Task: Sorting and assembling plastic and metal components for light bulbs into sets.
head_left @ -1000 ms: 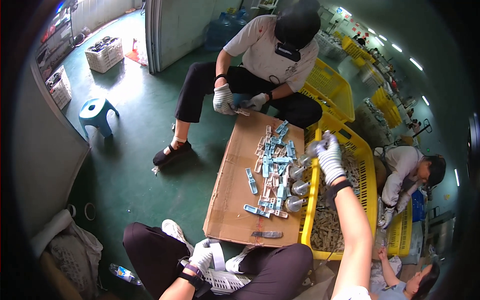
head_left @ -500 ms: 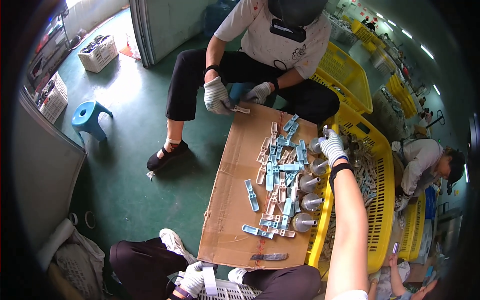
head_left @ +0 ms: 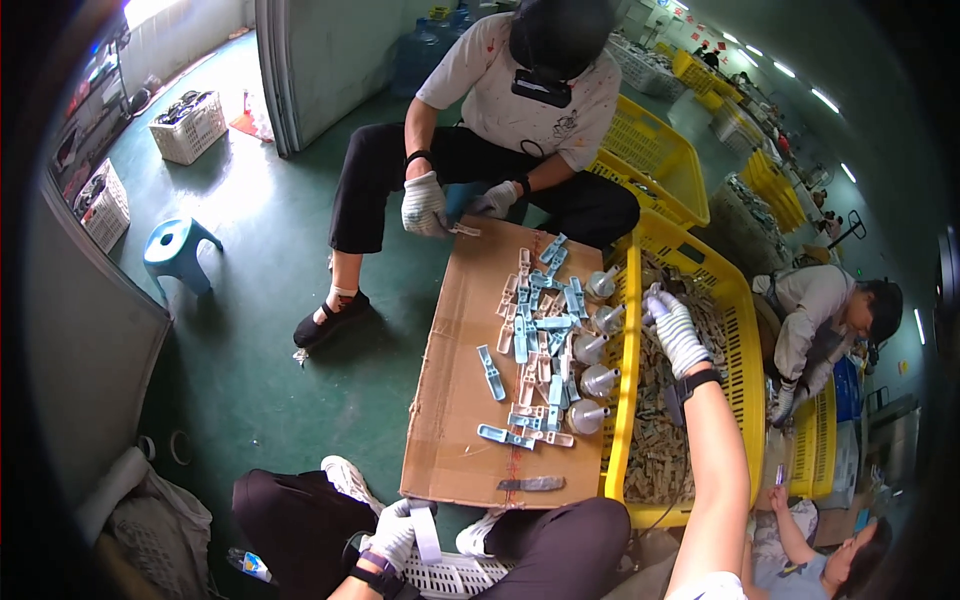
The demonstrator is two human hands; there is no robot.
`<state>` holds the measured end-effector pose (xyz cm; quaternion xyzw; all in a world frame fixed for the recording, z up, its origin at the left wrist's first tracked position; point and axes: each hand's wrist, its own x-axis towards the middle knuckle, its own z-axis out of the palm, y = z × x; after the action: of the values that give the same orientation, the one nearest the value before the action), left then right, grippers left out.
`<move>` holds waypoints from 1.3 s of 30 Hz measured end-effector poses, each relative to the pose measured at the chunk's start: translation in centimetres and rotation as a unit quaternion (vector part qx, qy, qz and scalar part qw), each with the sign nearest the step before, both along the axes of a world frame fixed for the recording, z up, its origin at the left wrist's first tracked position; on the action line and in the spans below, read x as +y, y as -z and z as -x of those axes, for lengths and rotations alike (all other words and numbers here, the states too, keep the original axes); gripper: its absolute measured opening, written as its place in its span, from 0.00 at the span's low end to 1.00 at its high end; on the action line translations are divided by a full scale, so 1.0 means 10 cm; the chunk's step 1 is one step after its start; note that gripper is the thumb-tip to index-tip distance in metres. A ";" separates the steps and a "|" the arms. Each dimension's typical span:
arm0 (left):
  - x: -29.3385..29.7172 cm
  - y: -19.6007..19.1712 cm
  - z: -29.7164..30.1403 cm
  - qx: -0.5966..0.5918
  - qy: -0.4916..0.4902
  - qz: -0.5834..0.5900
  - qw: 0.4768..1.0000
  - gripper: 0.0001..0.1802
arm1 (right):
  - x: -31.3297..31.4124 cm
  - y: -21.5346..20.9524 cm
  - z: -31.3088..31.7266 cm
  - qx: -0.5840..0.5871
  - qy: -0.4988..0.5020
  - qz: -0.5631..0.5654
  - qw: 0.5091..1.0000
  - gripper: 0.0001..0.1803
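My left hand (head_left: 393, 533), in a striped glove, is closed around a flat pale strip (head_left: 425, 532) by the near left corner of a cardboard sheet (head_left: 440, 430). My gloved right hand (head_left: 676, 330) reaches over a yellow crate (head_left: 741, 400) filled with small beige and grey pieces (head_left: 655, 440). Its fingers are drawn together; anything between them is too small to make out. Several blue plastic clip pieces (head_left: 491, 374) and beige clip pieces (head_left: 524, 262) lie scattered on the cardboard. Clear domed pieces with spouts (head_left: 588, 416) line its right side.
A dark-handled knife-like tool (head_left: 532, 484) lies at the cardboard's near edge. Opposite me a seated person (head_left: 520, 100) in gloves holds a beige piece (head_left: 466, 230). Another yellow crate (head_left: 655, 150) stands beyond, a blue stool (head_left: 180, 250) at left. Another person (head_left: 815, 310) bends at right.
My right hand has moved from beside the clear pieces at the crate's rim to over the crate's contents. The view has shifted slightly. My left hand still holds the strip.
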<state>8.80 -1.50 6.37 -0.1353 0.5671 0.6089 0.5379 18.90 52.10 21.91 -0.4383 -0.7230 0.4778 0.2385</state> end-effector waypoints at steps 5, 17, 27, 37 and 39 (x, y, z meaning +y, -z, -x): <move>0.00 0.10 -0.02 0.024 -0.014 -0.033 0.999 0.07 | -0.84 -0.09 -0.83 -0.032 0.019 0.067 0.997 0.13; 0.04 -0.03 -0.08 0.003 -0.030 -0.097 0.995 0.11 | -2.84 0.23 -3.35 0.144 0.291 0.120 0.938 0.20; 0.00 0.01 -0.11 0.047 -0.009 -0.096 0.994 0.10 | -3.20 0.89 -3.35 0.255 0.325 0.142 0.900 0.39; 0.01 0.05 -0.12 0.054 -0.023 -0.083 0.995 0.09 | -3.25 0.87 -3.01 0.275 0.404 0.105 0.866 0.47; 0.00 0.08 -0.10 0.051 -0.025 -0.082 0.995 0.09 | -3.26 0.85 -2.98 0.300 0.421 0.109 0.849 0.45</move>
<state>9.84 -1.47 5.60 -0.0732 0.5385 0.6729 0.5019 48.66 19.50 13.44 -0.5594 -0.3056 0.5158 0.5725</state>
